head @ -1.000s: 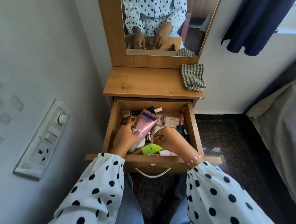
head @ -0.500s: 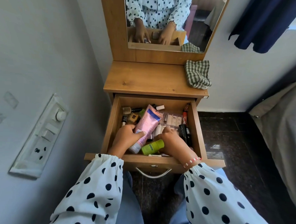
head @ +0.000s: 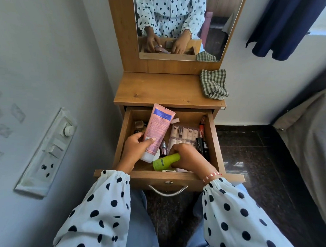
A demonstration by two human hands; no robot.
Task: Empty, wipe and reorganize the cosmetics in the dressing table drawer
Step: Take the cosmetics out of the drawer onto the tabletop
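Observation:
The wooden drawer of the dressing table stands pulled out, full of cosmetics. My left hand grips a pink tube with a blue label, lifted upright above the drawer's left half, white cap down. My right hand curls round a lime-green bottle lying near the drawer's front. A clear pack of small white tubes lies in the middle, with dark and red sticks along the right wall and small brown bottles at the back left.
A green checked cloth lies at the right back of the wooden tabletop, under the mirror. A wall with a switch panel is close on the left. Dark floor and a bed are on the right.
My left hand has raised the pink tube from lying among the items to upright above the drawer. My right hand has closed round the green bottle.

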